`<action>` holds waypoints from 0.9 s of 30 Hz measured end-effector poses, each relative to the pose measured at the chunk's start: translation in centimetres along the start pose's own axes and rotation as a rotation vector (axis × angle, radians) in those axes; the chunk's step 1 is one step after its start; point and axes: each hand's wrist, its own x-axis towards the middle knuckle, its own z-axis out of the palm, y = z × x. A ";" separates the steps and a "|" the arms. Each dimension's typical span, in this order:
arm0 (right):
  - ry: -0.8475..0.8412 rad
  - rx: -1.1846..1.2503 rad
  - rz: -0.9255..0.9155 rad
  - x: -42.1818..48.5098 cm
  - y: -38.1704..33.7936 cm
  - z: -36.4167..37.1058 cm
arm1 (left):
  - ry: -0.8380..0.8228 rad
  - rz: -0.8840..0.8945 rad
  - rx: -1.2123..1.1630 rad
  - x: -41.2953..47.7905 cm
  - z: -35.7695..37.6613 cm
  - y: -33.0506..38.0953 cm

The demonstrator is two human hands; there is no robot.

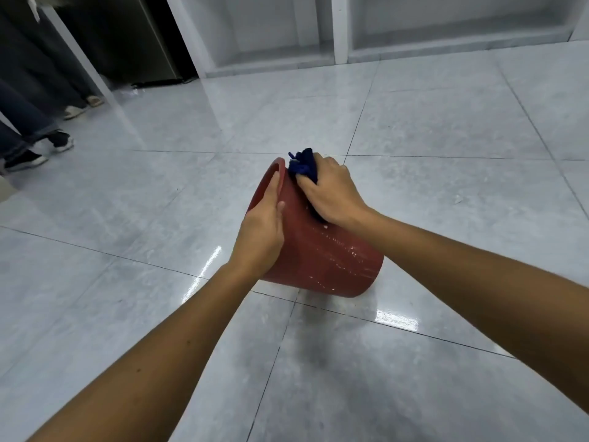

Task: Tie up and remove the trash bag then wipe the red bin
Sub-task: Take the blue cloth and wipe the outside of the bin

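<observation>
At frame centre, the left hand [263, 224] grips the rim of the tilted red bin [328, 260] while the right hand [331, 193] presses a blue cloth [304, 165] to its wet side, which could slip on the glossy floor [446, 129].

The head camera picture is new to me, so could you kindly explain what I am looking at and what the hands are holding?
There is no machine here: a person wears one wide-angle camera on the head, looking forward and down at their own bare arms. The left hand grips the rim of a red bin, which is tilted with its opening facing away and to the left, its base near the glossy tiled floor. The right hand presses a dark blue cloth against the bin's outer wall near the rim. Pale specks dot the wall lower down. No trash bag is in view. At far left stand other people's legs and shoes.
</observation>
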 end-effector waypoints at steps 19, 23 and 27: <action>-0.002 0.079 0.090 1.0 0.7 -0.6 | -0.053 0.067 -0.033 0.9 -0.7 0.2; 0.043 -0.004 0.050 -2.0 3.4 0.6 | -0.065 -0.032 -0.039 2.4 -1.2 -0.2; -0.024 -0.141 0.407 -2.5 6.6 0.6 | -0.072 -0.155 -0.068 3.2 -1.2 0.0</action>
